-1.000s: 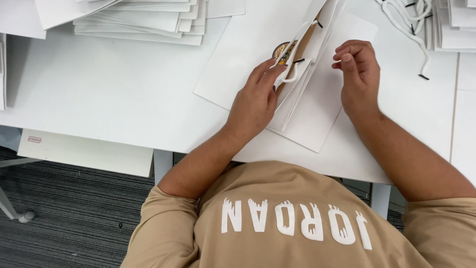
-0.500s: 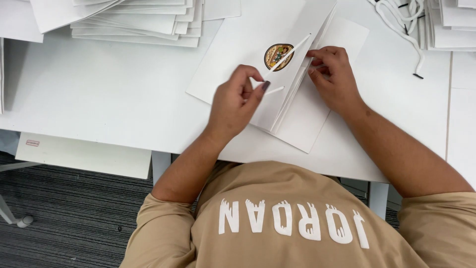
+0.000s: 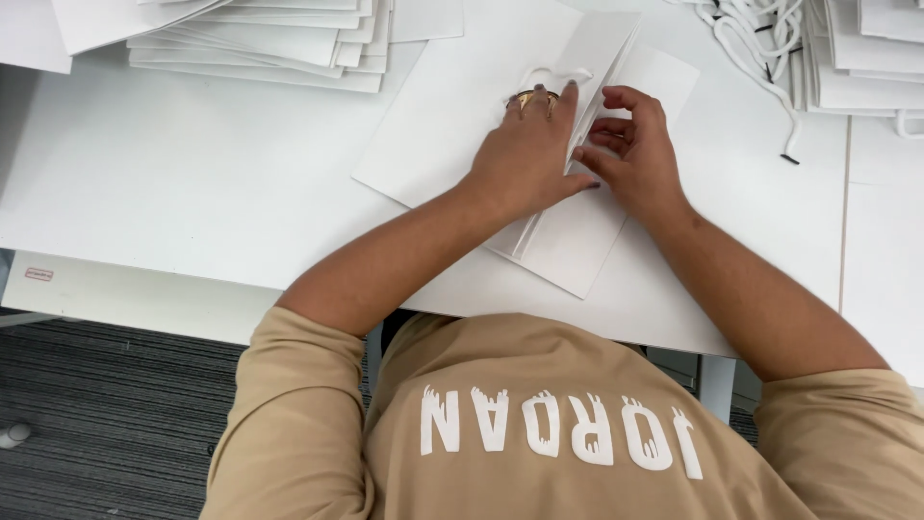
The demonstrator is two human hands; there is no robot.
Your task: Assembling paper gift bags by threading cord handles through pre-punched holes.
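Note:
A flat white paper bag (image 3: 438,135) lies on the white table (image 3: 192,202) in front of me. My left hand (image 3: 525,159) rests palm down on it with the fingers stretched out, covering most of a round gold-brown sticker (image 3: 526,96). A white cord loop (image 3: 558,72) curves just beyond the fingertips. My right hand (image 3: 630,154) sits close beside the left, its fingers curled around the bag's raised folded edge (image 3: 606,58). What the right fingertips pinch is hidden.
Stacks of flat white bags lie at the far left (image 3: 260,43) and far right (image 3: 866,58). A bundle of white cords with black tips (image 3: 760,43) lies between the bag and the right stack. Grey carpet (image 3: 96,424) shows below the table's near edge.
Both hands have come together over the bag. The left hand has gone from pinching the cord by the sticker to lying flat over the sticker. The right hand has moved to the fold.

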